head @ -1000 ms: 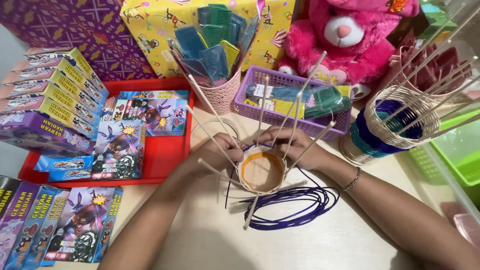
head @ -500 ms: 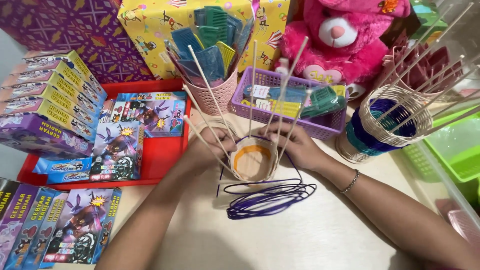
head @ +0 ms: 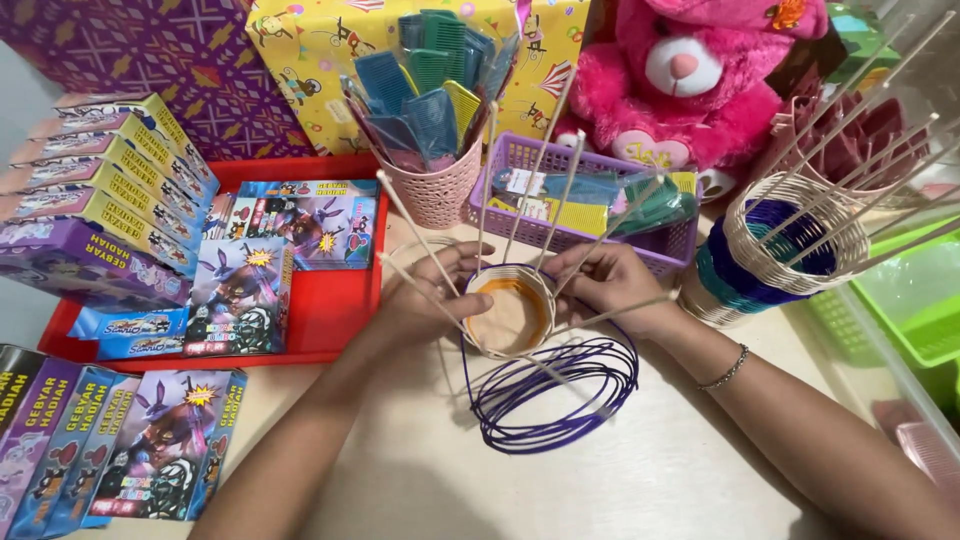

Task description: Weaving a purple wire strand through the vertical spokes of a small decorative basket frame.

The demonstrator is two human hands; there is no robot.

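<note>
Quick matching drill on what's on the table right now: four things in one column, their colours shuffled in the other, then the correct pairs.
Things:
1. coil of cord
2. tray
3. cup of combs
4. slotted basket

Colours:
A. red
B. lilac
C. dark purple
D. pale pink

Pairs: 1-C, 2-A, 3-D, 4-B

purple cord coil [head: 555, 395], red tray [head: 330, 310], pink teddy [head: 690, 85]
</note>
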